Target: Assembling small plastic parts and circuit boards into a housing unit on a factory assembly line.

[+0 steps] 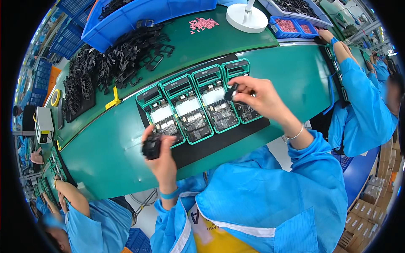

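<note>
Centrally, four teal-framed circuit-board fixtures (198, 103) sit side by side on the green table (105, 147) within reach. Left hand (162, 154): fingers clasp a black plastic part (151, 147). Right hand (257, 95): fingers pinch a small black piece (230, 92) above the rightmost fixture.

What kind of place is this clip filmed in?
Most likely an electronics assembly line. Four circuit boards sit in teal frames on a long green bench, black plastic parts lie piled behind, and co-workers in blue smocks work alongside.

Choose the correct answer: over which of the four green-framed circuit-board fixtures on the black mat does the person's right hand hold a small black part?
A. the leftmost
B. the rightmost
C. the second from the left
B: the right hand pinches a small black plastic part in its fingers over the rightmost green-framed circuit-board fixture, at the far right end of the row.
</note>
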Motion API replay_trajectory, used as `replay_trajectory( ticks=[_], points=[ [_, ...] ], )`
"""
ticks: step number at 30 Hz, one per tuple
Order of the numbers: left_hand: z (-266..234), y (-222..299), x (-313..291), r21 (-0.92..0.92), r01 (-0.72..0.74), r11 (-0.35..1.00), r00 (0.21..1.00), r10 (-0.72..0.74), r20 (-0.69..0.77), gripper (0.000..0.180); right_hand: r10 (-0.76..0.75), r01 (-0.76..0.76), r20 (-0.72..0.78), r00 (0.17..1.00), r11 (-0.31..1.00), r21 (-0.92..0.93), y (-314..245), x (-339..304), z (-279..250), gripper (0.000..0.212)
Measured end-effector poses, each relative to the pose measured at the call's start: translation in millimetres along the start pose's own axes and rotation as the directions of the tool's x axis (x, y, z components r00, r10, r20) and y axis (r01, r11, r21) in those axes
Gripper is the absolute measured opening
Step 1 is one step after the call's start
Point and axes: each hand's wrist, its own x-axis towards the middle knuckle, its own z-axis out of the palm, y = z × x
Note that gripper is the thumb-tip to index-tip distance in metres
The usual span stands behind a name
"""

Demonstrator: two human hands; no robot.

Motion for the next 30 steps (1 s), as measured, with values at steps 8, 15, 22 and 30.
replay_trajectory(
  ticks=[8,15,22,30],
  points=[
    [-63.0,-20.5,-5.1,-0.09,-0.024,0.996,0.995,0.015,-0.096,0.041,-0.115,0.157,0.19,0.975,0.963,-0.22,20.7,-33.5,-14.9,0.04],
    [-55.4,-17.3,-8.1,-0.142,0.032,0.989,0.997,-0.041,-0.063,0.039,-0.139,0.172,0.134,0.981,0.944,-0.282,27.9,-34.2,-11.9,0.039],
    [-68.5,-7.1,-3.7,-0.23,0.18,0.956,0.978,-0.2,-0.066,0.046,-0.274,0.236,-0.033,0.961,0.88,-0.412,41.7,-41.8,-4.6,0.063],
    [-25.5,-8.2,-3.2,-0.312,0.391,0.866,0.919,-0.346,0.189,0.048,-0.293,0.219,-0.24,0.926,0.931,-0.29,22.5,-55.6,-37.5,0.042]
  ],
)
